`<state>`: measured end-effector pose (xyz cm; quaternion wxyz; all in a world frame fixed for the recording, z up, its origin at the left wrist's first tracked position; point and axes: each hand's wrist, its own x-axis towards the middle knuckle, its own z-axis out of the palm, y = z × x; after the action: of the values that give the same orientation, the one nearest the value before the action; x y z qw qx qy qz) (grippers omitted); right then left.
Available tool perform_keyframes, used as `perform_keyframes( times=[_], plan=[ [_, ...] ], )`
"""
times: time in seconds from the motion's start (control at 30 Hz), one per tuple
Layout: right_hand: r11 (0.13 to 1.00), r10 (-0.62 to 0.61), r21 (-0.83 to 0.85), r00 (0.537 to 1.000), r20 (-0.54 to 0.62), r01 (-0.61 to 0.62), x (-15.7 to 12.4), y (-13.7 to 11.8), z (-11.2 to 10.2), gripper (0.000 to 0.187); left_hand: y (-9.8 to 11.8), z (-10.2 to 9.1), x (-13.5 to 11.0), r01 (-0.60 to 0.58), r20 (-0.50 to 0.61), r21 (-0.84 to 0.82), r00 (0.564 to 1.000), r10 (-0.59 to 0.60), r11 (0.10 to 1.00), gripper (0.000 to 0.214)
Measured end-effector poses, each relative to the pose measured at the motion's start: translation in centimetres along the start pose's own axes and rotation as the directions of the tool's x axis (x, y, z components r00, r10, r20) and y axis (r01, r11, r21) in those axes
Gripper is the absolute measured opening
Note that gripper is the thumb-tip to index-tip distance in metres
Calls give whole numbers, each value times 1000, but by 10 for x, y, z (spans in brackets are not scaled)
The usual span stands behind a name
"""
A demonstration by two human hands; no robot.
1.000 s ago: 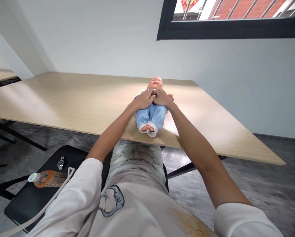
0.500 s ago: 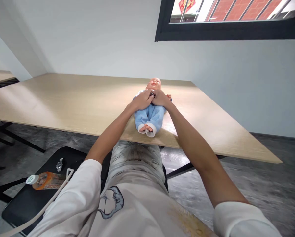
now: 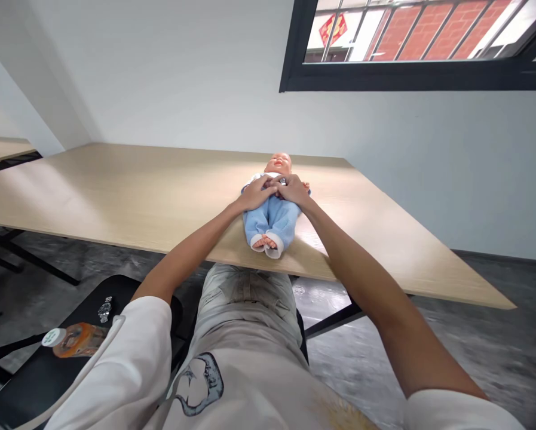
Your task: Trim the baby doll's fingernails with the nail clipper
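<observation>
As the left hand (image 3: pixel 257 194) and right hand (image 3: pixel 292 189) lie with fingers extended, unclenched, on the chest of a baby doll (image 3: pixel 271 221), supine on a wooden table (image 3: pixel 115 191), they hide its torso. A bottle (image 3: pixel 77 340) and wristwatch (image 3: pixel 104 309) rest on a black seat (image 3: pixel 34 382), partly behind the left sleeve (image 3: pixel 119 358). More of the window (image 3: pixel 406 77) shows than earlier.

Bright indoor shot, sharp around the middle. The black-framed window (image 3: pixel 411 77) high up glowed with daylight, its outside view slightly overexposed. A pale glare lay on the light wood-grain tabletop (image 3: pixel 115 191) around the blue-clothed baby doll (image 3: pixel 272 221), with only a soft shadow beside it. Wide-angle distortion bent lines near the frame edges, and the grey concrete floor (image 3: pixel 447 352) looked smeared at right.
</observation>
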<state>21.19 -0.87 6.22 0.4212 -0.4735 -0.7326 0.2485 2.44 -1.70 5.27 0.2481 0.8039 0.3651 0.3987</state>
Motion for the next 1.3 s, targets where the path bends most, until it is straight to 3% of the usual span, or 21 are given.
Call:
perform_keyframes(
  times=[0.17, 0.43, 0.8, 1.0, 1.3],
  plan=[
    [984, 96, 166, 984, -153, -70, -6, 1, 3, 24, -10, -6, -11, 68, 23, -138, 998, -66, 988, 16],
    [999, 38, 16, 997, -66, -37, -1, 8, 0, 28, -13, -17, -10, -48, 106, -54, 993, 53, 997, 19],
    [1000, 15, -11, 999, -37, -15, -2, 6, 1, 22, -26, -20, -5, -159, 175, 7, 972, 155, 987, 34],
    [997, -29, -72, 1000, -4, 29, -3, 7, 2, 25, -23, -24, -6, -199, 217, 90, 960, 176, 976, 33],
    [997, -4, -83, 1000, -9, 3, -2, 7, 2, 20, -18, -25, -8, -164, 208, 101, 968, 141, 981, 36]
  ],
)
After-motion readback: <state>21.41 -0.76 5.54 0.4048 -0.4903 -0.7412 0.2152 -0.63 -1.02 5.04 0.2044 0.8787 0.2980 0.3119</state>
